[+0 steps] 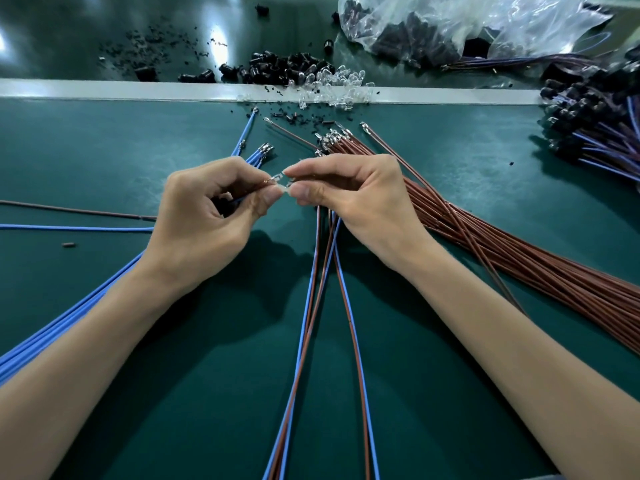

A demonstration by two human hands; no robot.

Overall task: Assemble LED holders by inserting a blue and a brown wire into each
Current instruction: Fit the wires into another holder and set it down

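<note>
Both hands meet over the middle of the green mat. My left hand (211,209) pinches the metal end of a wire between thumb and forefinger; a dark piece shows inside its curled fingers. My right hand (349,192) pinches a small clear LED (282,183) against that wire end, fingertip to fingertip. Several blue and brown wires (322,289) run from under my right hand toward me. A blue wire bundle (69,313) lies under my left forearm. A brown wire bundle (502,251) fans out to the right.
Black holders (280,65) and clear LEDs (341,84) are heaped along the white strip (138,90) at the back. A plastic bag (450,26) of black parts lies at back right. Finished wired holders (592,116) are piled at the far right.
</note>
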